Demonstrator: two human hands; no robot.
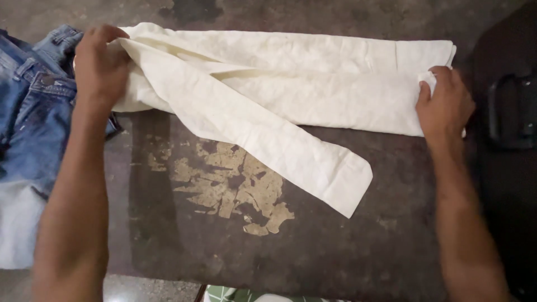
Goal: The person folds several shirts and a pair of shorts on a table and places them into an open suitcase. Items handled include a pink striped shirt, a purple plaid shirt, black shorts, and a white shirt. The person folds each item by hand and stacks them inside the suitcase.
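A cream-coloured garment (pixel 291 84) lies folded lengthwise across a dark, worn table (pixel 335 240). One long sleeve (pixel 279 145) runs diagonally down toward the table's middle. My left hand (pixel 100 64) grips the garment's left end, fingers curled over the cloth. At the right end, my right hand (pixel 444 103) pinches the garment's edge with thumb and fingers. Both forearms reach in from the bottom of the view.
Blue jeans (pixel 31 106) lie bunched at the left edge of the table. A dark case with a handle (pixel 512 112) stands at the right. A patch of peeled, pale surface (pixel 235 184) marks the table's middle.
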